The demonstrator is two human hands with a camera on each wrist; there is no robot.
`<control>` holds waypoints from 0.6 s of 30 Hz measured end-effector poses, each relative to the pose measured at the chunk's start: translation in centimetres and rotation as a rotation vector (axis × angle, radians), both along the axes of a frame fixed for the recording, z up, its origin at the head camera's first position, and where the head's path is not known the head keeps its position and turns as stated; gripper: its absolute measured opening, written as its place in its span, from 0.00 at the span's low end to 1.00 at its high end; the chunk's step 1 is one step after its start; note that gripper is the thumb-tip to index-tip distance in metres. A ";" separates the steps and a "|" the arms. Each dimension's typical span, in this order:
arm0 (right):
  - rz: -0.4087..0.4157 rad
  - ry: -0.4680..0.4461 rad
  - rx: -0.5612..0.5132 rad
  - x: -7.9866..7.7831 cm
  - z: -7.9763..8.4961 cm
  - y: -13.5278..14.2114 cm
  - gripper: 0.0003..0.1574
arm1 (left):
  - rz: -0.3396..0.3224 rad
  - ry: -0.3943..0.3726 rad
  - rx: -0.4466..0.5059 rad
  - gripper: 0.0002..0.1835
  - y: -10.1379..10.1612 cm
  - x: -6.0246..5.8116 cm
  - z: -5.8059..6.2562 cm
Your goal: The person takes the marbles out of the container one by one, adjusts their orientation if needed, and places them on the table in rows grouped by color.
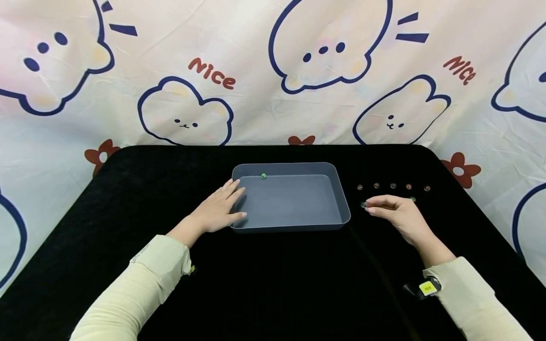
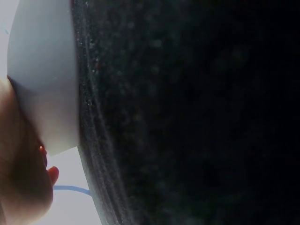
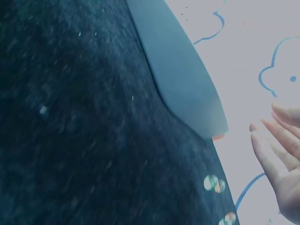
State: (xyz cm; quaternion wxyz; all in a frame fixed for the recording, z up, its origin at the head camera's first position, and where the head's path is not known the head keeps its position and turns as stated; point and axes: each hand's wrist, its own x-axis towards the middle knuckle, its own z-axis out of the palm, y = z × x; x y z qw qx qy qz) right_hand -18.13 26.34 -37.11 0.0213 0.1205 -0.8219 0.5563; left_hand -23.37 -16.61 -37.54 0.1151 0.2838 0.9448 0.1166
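Observation:
A grey rectangular tray (image 1: 290, 201) lies on the black cloth, with one green marble (image 1: 263, 176) inside near its back wall. My left hand (image 1: 215, 208) rests at the tray's left side, fingers spread over the rim and thumb by the front left corner. To the tray's right, my right hand (image 1: 398, 215) has its fingertips beside a green marble (image 1: 363, 204). In the right wrist view this green marble (image 3: 210, 182) sits on the cloth, apart from the right hand (image 3: 281, 164), whose fingers and thumb are separated with nothing visible between them.
Several brownish marbles (image 1: 393, 186) form a row behind the right hand. Another green marble (image 1: 412, 199) shows partly past its knuckles. The black cloth (image 1: 273, 284) covers the table, and a printed curtain (image 1: 256, 113) hangs along its back and sides.

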 end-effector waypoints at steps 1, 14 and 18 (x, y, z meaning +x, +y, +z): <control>0.000 -0.011 0.015 0.1 0.7 -0.7 0.19 | 0.002 0.003 -0.001 0.39 0.0 0.0 0.0; 0.110 -0.048 0.015 -3.6 4.1 -6.1 0.22 | 0.016 0.004 -0.046 0.39 0.0 -0.1 -0.1; 0.136 -0.063 0.020 -4.9 4.6 -7.5 0.22 | 0.007 -0.005 -0.037 0.39 0.1 -0.1 0.0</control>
